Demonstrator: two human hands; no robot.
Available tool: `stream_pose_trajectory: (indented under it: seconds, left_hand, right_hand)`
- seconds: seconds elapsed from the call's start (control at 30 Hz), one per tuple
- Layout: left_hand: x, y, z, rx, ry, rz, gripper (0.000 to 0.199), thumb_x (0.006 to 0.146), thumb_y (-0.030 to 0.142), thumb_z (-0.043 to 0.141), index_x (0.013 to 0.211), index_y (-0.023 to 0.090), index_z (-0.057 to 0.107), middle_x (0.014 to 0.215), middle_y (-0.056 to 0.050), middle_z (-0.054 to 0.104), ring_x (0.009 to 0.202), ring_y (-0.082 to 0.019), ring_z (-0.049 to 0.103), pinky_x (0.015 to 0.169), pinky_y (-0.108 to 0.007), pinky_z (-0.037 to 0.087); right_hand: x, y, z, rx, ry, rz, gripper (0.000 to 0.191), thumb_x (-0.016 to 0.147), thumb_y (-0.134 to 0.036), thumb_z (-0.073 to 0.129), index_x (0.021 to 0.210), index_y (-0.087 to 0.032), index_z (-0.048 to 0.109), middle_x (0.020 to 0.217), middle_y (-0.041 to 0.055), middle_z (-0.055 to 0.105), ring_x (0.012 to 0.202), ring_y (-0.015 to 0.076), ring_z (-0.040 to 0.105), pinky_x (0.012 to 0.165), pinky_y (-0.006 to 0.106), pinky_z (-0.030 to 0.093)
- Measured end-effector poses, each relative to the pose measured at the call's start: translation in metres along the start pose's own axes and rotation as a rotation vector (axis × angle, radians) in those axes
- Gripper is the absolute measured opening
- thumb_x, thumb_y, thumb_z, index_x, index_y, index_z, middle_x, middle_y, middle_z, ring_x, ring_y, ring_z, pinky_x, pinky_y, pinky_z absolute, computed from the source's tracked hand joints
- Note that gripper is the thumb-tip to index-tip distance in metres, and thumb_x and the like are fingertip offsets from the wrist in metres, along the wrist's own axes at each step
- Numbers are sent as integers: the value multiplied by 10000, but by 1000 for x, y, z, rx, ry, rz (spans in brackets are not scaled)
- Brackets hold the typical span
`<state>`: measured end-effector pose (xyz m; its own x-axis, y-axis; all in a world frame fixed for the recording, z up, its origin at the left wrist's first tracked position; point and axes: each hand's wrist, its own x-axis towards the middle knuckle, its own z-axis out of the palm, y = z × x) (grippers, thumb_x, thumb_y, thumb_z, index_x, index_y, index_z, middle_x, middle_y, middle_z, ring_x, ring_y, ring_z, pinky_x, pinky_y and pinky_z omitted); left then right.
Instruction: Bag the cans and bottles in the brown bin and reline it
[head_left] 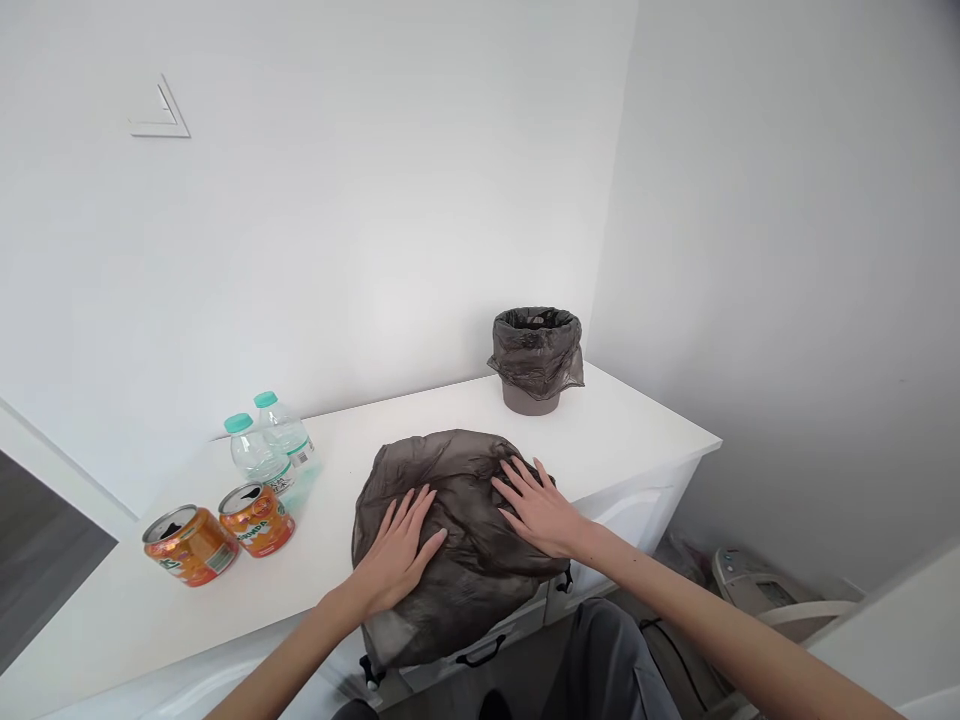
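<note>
A dark, see-through garbage bag (465, 590) is spread over the front edge of the white cabinet top, its lower part hanging down in front of the drawers. My left hand (399, 555) rests flat on the left half of the bag, fingers stretched out. On its right half lies my right hand (536, 508), fingers spread and pressing on the crumpled film. Neither hand grips anything. Behind the bag, toward the back right, stands a small trash can (531, 400) lined with a similar dark bag folded over its rim.
Two orange soda cans, a nearer can (193, 545) and a second can (259, 520), stand open at the left. Behind them are two clear bottles with teal caps, a front bottle (259, 460) and a rear bottle (285, 425). A pale appliance (750, 580) sits on the floor at right.
</note>
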<state>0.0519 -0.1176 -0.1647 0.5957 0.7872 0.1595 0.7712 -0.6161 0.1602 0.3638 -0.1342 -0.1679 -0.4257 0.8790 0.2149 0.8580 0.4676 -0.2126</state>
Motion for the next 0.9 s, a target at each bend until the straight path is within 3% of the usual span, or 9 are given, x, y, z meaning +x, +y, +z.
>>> stream_pose_trajectory:
  seconds: [0.13, 0.27, 0.33, 0.4, 0.5, 0.6, 0.7, 0.8, 0.9]
  left_hand:
    - [-7, -48, -9, 53, -30, 36, 680, 1070, 518, 389, 1670, 299, 159, 1718, -47, 256, 1594, -269, 210, 1297, -538, 206]
    - [-8, -80, -32, 87, -4, 65, 624, 1071, 467, 411, 1652, 323, 236, 1694, -41, 325, 1567, -268, 298, 1269, -522, 291]
    - [-15, -74, -43, 100, 69, 58, 603, 1071, 414, 425, 1645, 311, 270, 1679, -59, 368, 1543, -274, 357, 1253, -524, 328]
    - [-29, -55, -53, 98, 137, 88, 591, 1064, 343, 440, 1635, 318, 290, 1666, -61, 398, 1522, -266, 398, 1244, -511, 355]
    - [-60, -23, -61, 84, 49, 224, 733, 998, 374, 558, 1651, 322, 229, 1678, -65, 373, 1527, -283, 385, 1242, -503, 365]
    - [-87, -12, -53, 124, -75, 276, 1041, 852, 459, 729, 1677, 266, 125, 1706, -98, 296, 1556, -353, 309, 1257, -572, 305]
    - [-100, -20, -34, 138, -17, 203, 985, 839, 158, 621, 1675, 308, 123, 1707, -44, 299, 1571, -310, 287, 1271, -576, 272]
    - [-95, -28, -27, -50, 77, 77, 938, 732, -11, 410, 1588, 371, 391, 1596, 32, 503, 1486, -233, 459, 1221, -488, 399]
    - [-68, -30, -49, -266, 65, -173, 671, 765, 70, 369, 1316, 293, 682, 1246, 6, 769, 1165, -244, 717, 993, -392, 580]
  right_hand:
    - [1, 21, 8, 78, -50, 48, 679, 1076, -613, 176, 1636, -259, 323, 1710, 84, 265, 1598, 297, 172, 1283, 596, 119]
    - [10, 34, 16, 102, -59, 40, 656, 1081, -601, 141, 1642, -297, 296, 1714, 42, 255, 1600, 247, 175, 1294, 548, 115]
    - [15, 36, 17, 104, -57, 52, 660, 1080, -603, 143, 1645, -294, 286, 1715, 43, 251, 1601, 250, 170, 1296, 546, 108]
    - [16, 37, 13, 120, -60, 66, 662, 1079, -607, 145, 1650, -295, 271, 1718, 41, 244, 1604, 260, 154, 1294, 557, 110]
    - [5, 40, -2, 138, -31, -23, 668, 1069, -627, 240, 1666, -332, 184, 1738, 10, 159, 1614, 267, 74, 1300, 559, 81]
    - [-15, 49, -11, 117, -33, -219, 816, 1010, -658, 459, 1674, -343, 102, 1747, 13, 93, 1614, 275, 55, 1309, 535, 68]
    - [-32, 59, -6, 78, -47, -291, 831, 1000, -572, 556, 1672, -320, 138, 1736, 58, 164, 1604, 285, 142, 1300, 562, 106]
    - [-40, 63, 1, 81, 0, -260, 640, 1037, -415, 523, 1632, -312, 309, 1693, 68, 319, 1568, 265, 285, 1286, 557, 174]
    - [-36, 59, -3, 144, 76, -153, 409, 1046, -317, 450, 1426, -294, 600, 1509, 65, 594, 1400, 250, 542, 1234, 499, 296]
